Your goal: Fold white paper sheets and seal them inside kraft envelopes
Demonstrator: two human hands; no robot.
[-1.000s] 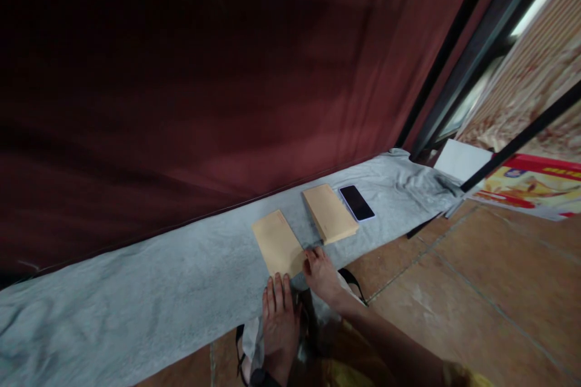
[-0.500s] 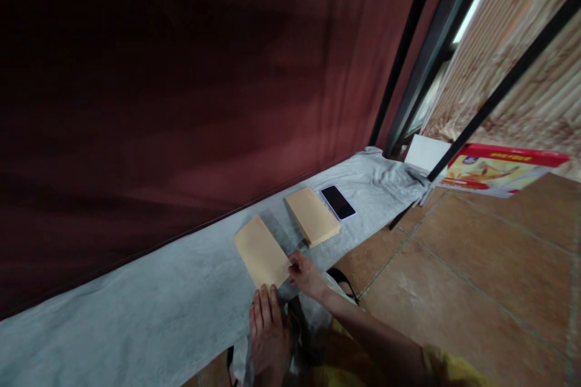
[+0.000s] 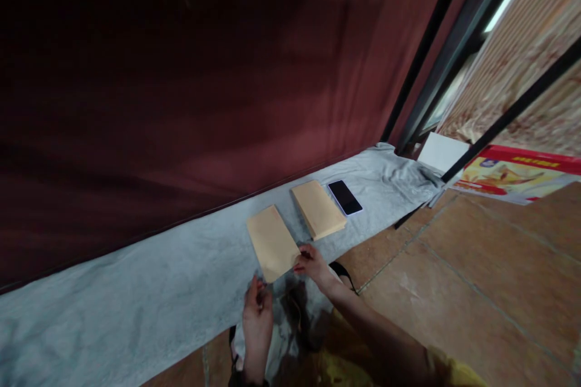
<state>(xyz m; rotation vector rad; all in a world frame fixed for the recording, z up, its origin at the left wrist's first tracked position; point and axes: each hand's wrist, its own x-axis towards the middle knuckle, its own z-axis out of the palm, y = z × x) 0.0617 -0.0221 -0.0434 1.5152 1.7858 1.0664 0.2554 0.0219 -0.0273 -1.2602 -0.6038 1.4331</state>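
A tan envelope [image 3: 271,242] lies on a grey cloth strip [image 3: 149,290] spread on the floor. My right hand [image 3: 311,263] pinches the near right corner of this envelope. Just short of the envelope's near edge, my left hand [image 3: 257,309] is raised with its fingers curled; whether anything is in them I cannot make out. A second pile of tan envelopes [image 3: 318,209] rests to the right on the cloth, and a dark phone [image 3: 345,198] lies beside it.
A dark red curtain [image 3: 190,84] hangs behind the cloth. Black metal frame bars [image 3: 426,48] stand at the right. A white sheet [image 3: 442,153] and a red and yellow box [image 3: 517,173] lie at the far right on brown floor tiles [image 3: 476,290].
My left hand has lifted off the cloth and curled its fingers. My right hand has stayed at the envelope's corner. The view has shifted slightly.
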